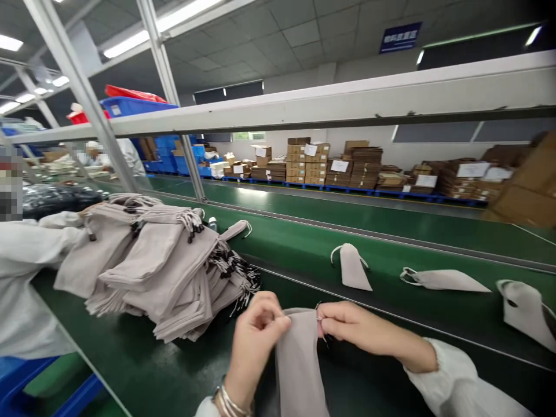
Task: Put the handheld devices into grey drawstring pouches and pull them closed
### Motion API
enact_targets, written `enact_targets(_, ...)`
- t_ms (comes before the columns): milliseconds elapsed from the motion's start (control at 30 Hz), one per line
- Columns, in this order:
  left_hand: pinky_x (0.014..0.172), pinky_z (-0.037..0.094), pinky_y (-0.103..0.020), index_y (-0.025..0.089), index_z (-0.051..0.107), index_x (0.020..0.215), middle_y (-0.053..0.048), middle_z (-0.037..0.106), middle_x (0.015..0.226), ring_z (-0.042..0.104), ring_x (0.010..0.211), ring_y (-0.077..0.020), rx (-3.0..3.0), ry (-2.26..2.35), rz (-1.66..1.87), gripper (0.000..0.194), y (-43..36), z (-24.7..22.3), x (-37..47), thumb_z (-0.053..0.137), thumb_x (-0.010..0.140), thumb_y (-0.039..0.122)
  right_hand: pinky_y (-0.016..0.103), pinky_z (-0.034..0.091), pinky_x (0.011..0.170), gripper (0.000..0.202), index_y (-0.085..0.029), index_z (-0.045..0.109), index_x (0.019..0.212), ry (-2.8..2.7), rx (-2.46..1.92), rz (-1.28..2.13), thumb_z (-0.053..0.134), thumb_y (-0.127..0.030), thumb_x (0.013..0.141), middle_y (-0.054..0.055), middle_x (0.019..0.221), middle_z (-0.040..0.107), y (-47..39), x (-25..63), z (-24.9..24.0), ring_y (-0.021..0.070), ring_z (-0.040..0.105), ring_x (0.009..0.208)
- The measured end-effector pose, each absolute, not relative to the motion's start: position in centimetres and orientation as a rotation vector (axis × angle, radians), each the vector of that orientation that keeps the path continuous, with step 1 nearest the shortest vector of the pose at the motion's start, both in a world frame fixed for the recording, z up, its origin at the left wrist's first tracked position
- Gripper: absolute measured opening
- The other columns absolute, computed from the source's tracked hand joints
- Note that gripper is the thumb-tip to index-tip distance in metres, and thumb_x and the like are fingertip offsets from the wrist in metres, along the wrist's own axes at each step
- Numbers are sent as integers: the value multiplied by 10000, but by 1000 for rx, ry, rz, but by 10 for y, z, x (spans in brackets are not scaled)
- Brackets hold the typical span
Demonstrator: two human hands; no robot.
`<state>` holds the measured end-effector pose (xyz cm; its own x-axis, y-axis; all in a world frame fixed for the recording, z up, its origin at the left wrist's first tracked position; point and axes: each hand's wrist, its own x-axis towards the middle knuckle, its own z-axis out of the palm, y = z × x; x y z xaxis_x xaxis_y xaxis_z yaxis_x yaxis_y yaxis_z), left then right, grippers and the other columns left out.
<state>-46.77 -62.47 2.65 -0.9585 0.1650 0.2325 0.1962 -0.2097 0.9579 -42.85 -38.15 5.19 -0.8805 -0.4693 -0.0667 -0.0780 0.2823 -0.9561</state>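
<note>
A long beige drawstring pouch [301, 365] hangs between my two hands at the front of the green table. My left hand [260, 327] pinches its upper left edge between thumb and fingertips; bracelets circle that wrist. With closed fingers, my right hand [347, 324] grips the upper right corner, where a bit of dark cord end shows. The pouch's lower end runs out of view. To the left lies a large heap of similar pouches [160, 255], their cords and black cord ends [237, 272] bunched toward its right side.
On the green conveyor belt [286, 237] lie single pouches, one [354, 267] straight ahead and others to the right. A co-worker's white sleeve [35, 249] reaches in at left. A metal shelf beam [304, 104] crosses above; stacked cartons [306, 162] stand beyond.
</note>
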Motion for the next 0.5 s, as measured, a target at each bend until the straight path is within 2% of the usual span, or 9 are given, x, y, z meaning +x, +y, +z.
enact_targets(67, 469, 270, -173, 159, 577, 740, 2, 509, 870, 363, 545, -41, -278, -1837, -2477, 306, -633, 25, -476, 806, 723, 362, 236, 274, 541, 440, -169, 630, 785, 2232, -516, -1668, 542, -563, 961, -24, 646, 455, -369, -419, 66, 97, 355, 569)
enact_targets(133, 436, 231, -164, 179, 585, 868, 19, 504, 851, 301, 498, -26, -203, -1806, -2504, 329, -636, 21, -480, 776, 764, 425, 239, 192, 492, 453, -170, 611, 768, 2190, -432, -1829, 545, -578, 955, -57, 569, 347, -360, -412, 80, 84, 243, 505)
enact_targets(233, 507, 371, -191, 201, 603, 1025, 4, 535, 869, 426, 566, -75, -397, -2048, -2262, 307, -630, 11, -478, 706, 829, 414, 235, 143, 460, 424, -179, 582, 787, 2175, -258, -2180, 586, -579, 929, -85, 550, 255, -358, -418, 98, 79, 167, 482)
enact_targets(300, 607, 466, -244, 220, 632, 1063, -32, 580, 946, 542, 694, -143, -610, -2310, -1890, 266, -624, 2, -475, 656, 862, 391, 226, 189, 454, 366, -187, 578, 819, 2279, -228, -2426, 608, -537, 924, -86, 554, 276, -360, -435, 107, 81, 207, 475)
enact_targets(367, 751, 525, -317, 253, 672, 1086, -70, 613, 1096, 613, 916, -231, -808, -2517, -1467, 252, -620, -6, -475, 603, 887, 391, 222, 271, 472, 289, -192, 591, 863, 2498, -287, -2567, 588, -470, 943, -74, 559, 364, -361, -458, 114, 89, 312, 477)
enact_targets(433, 913, 520, -406, 289, 697, 1118, -78, 614, 1241, 582, 1145, -305, -950, -2622, -1162, 289, -620, -13, -480, 551, 901, 411, 226, 362, 519, 230, -193, 621, 934, 2792, -328, -2459, 539, -404, 968, -37, 642, 519, -359, -479, 118, 103, 454, 534)
enact_targets(500, 907, 530, -433, 308, 711, 1122, -65, 650, 1248, 596, 1159, -330, -1039, -2726, -991, 327, -619, -21, -490, 536, 887, 453, 236, 436, 593, 218, -211, 626, 1122, 3027, -279, -2124, 545, -330, 959, 12, 896, 670, -353, -490, 116, 122, 575, 662)
